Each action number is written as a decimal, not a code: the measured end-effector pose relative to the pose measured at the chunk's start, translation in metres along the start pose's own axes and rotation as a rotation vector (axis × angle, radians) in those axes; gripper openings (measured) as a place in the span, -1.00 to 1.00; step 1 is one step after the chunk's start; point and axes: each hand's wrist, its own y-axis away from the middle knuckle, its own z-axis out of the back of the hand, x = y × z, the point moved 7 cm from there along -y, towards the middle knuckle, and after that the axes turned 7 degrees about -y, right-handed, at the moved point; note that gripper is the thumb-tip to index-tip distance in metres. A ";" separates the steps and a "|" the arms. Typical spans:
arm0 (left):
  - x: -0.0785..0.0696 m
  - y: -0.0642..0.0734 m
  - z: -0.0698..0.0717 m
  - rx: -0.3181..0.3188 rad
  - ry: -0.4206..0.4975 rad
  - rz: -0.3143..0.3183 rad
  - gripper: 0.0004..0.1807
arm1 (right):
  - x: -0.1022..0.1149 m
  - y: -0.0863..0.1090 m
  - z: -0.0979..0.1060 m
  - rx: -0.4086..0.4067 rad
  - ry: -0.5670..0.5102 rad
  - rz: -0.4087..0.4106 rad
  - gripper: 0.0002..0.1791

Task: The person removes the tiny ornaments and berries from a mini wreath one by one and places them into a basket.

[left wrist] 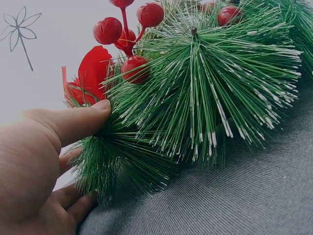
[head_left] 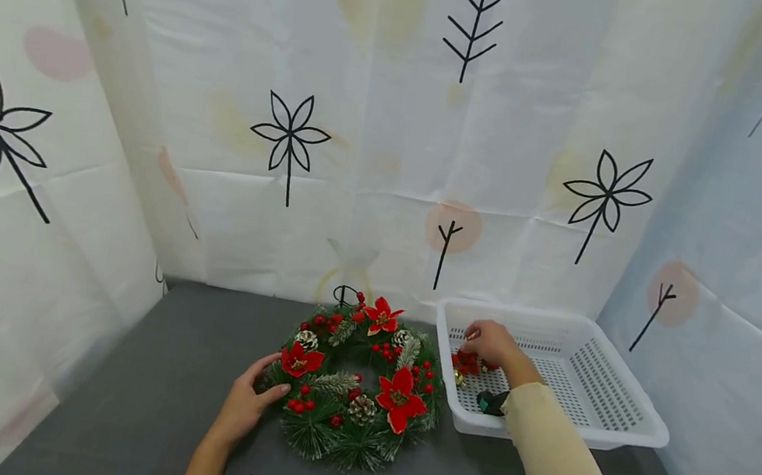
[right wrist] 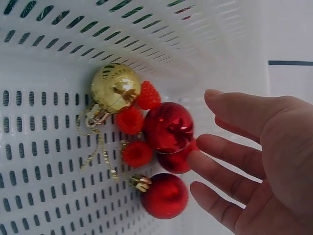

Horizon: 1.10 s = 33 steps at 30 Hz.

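Observation:
A green wreath (head_left: 310, 425) with red poinsettias, berries, pinecones and frosted needles lies on the dark table. My left hand (head_left: 245, 406) holds its left edge; in the left wrist view the thumb (left wrist: 80, 120) lies over the needles and the other fingers are partly hidden behind them. My right hand (head_left: 495, 348) reaches into the white basket (head_left: 621, 425). In the right wrist view its fingers are spread and loosely bent, close beside a shiny red bauble (right wrist: 168, 127), with nothing seen held. A gold bauble (right wrist: 115, 88), a matte red bauble (right wrist: 165, 196) and red raspberry-like pieces (right wrist: 130, 120) lie there.
The basket stands right of the wreath, its perforated walls rising around the ornaments. Dark grey tabletop (head_left: 144, 399) extends left of the wreath. Patterned white cloth (head_left: 378, 135) hangs behind and at both sides.

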 end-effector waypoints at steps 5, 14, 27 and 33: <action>-0.001 -0.001 0.000 -0.001 -0.011 -0.006 -0.30 | 0.009 0.003 0.007 -0.001 -0.014 0.031 -0.68; 0.001 0.000 -0.001 0.017 0.008 -0.015 -0.30 | 0.035 0.015 0.021 -0.034 -0.051 0.140 -0.72; 0.000 0.001 0.000 0.015 -0.013 -0.015 -0.29 | 0.067 0.059 0.019 -0.121 -0.114 0.259 -0.67; 0.000 0.000 0.000 0.007 -0.013 -0.021 -0.29 | 0.072 0.081 0.014 -0.176 -0.187 0.305 -0.67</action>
